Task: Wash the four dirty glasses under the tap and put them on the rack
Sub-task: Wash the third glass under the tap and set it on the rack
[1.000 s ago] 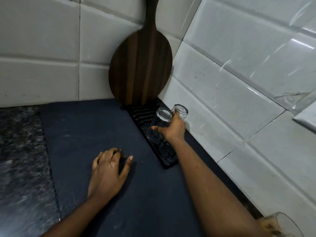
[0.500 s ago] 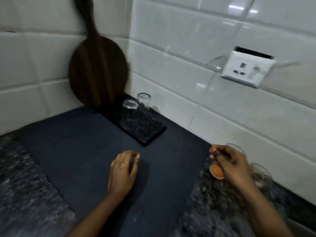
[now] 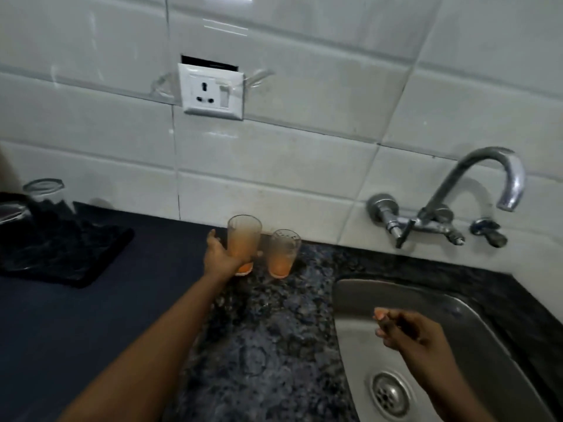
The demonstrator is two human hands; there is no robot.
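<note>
Orange-stained glass (image 3: 244, 239) — gripped by left hand (image 3: 220, 256) — on granite counter (image 3: 274, 330).

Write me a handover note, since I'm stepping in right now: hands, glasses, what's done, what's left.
Left hand: grip closed around the taller dirty glass, which stands on the granite counter with orange residue inside.
Right hand: empty, fingers loosely curled, over the sink.
Second dirty glass: just right of the first, untouched.
Done: two clean glasses upside down on the rack at far left; one is clear, the other is cut by the frame edge.
Left: wash both dirty glasses under the tap, which shows no water running, then rack them.
</note>
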